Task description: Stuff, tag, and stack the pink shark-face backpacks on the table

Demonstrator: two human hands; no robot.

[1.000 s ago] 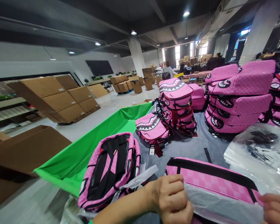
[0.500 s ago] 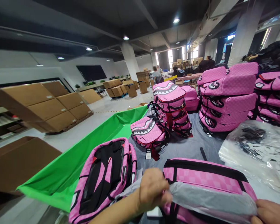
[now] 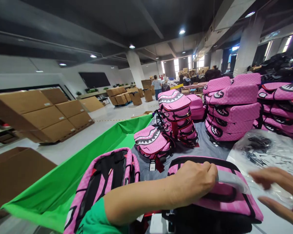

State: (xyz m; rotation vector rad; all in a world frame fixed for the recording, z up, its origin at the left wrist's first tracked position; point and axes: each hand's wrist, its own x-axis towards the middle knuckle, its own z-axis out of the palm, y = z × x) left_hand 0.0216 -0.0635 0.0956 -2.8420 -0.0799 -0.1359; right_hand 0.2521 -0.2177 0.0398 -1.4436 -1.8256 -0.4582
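A pink checked backpack (image 3: 239,201) with black trim lies on its side in front of me. My left hand (image 3: 197,182) reaches across it, fingers closed on a whitish translucent plastic strip (image 3: 230,178). The strip runs over the top of the bag toward its right end. Off that end, my right hand (image 3: 280,191) is spread open and blurred by motion, holding nothing visible. To the left, a second pink backpack (image 3: 73,201) rests with its black back panel and straps up, partly behind my left forearm.
A shark-mouth pink backpack (image 3: 151,139) lies ahead, with stacks of pink backpacks (image 3: 234,117) behind it. Clear plastic bags (image 3: 266,152) lie at right. Green fabric (image 3: 70,172) borders the table's left side. Cartons (image 3: 46,113) and a person (image 3: 157,87) are beyond.
My left hand has moved right over the bag with the plastic strip. My right hand has come off the bag's right end and opened. The bag has tilted.
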